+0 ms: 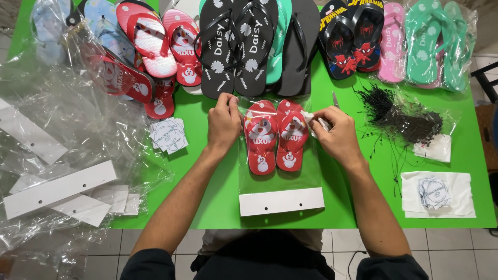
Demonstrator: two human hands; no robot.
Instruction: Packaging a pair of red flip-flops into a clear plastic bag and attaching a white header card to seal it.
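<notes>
Here your left hand (224,123) pinches the far left corner of the clear bag (280,176), and your right hand (336,134) grips a small white strip (317,122) at its far right corner. The bag lies mid-table (218,207) with a pair of red flip-flops (276,136) inside, its white header card (281,201) nearest you. Round tags (169,135) sit left, black strings (404,116) right.

Both hands, left hand (224,123) and right hand (337,132), pinch a clear bag (280,179) holding red flip-flops (276,136).

a small packing workshop: a green table (218,207) crowded with flip-flops (244,46), clear bags (62,119) and tag strings (399,114).
</notes>
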